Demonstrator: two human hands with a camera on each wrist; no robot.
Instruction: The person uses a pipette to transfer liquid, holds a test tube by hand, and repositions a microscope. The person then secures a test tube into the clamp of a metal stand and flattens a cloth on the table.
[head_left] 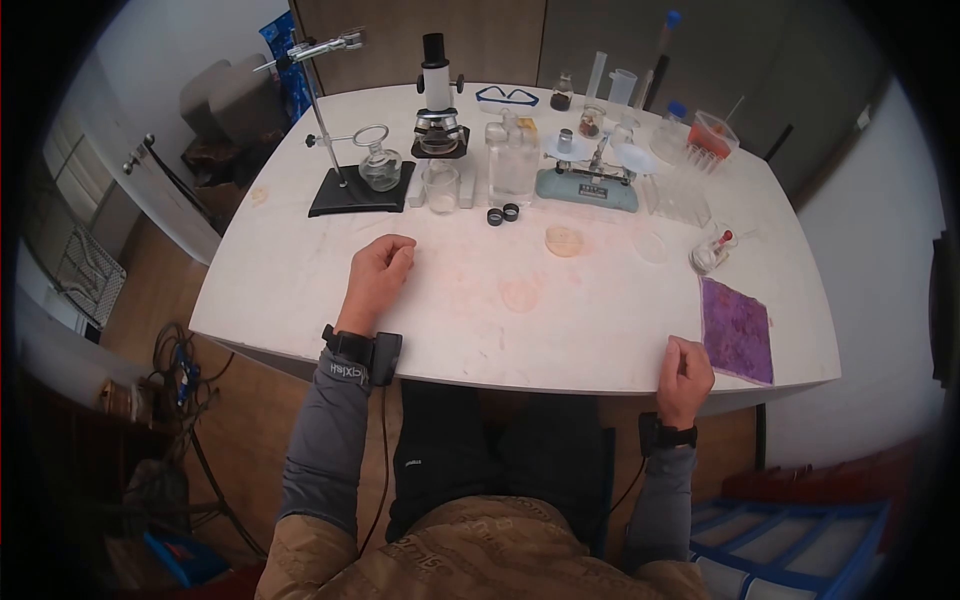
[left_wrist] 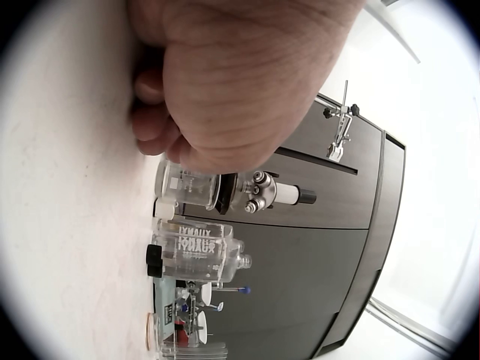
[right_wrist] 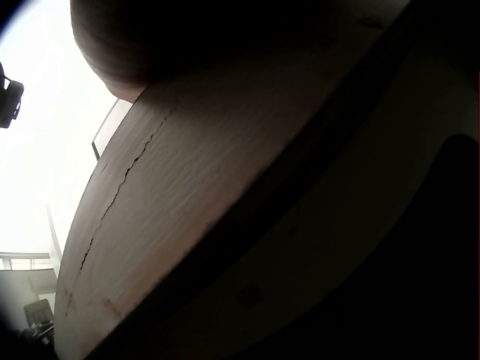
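On the white table [head_left: 450, 340], the left hand [head_left: 377, 275] rests at the left with its fingers loosely curled and nothing held. In the left wrist view the left hand [left_wrist: 240, 82] lies on the tabletop, with a glass beaker [left_wrist: 187, 186] beyond it. The right hand [head_left: 685, 378] rests loosely curled and empty at the front edge, beside a purple cloth [head_left: 737, 332]. The right wrist view shows part of the right hand [right_wrist: 112, 52], dark, over the table edge; its fingers cannot be made out there.
Along the back stand a ring stand [head_left: 345, 190] with a flask, a microscope [head_left: 437, 100], a clear bottle [head_left: 512, 170], a blue balance [head_left: 587, 190] and a test tube rack [head_left: 680, 200]. Nearer are two black caps [head_left: 503, 214], a round dish [head_left: 564, 241] and a spirit lamp [head_left: 705, 257].
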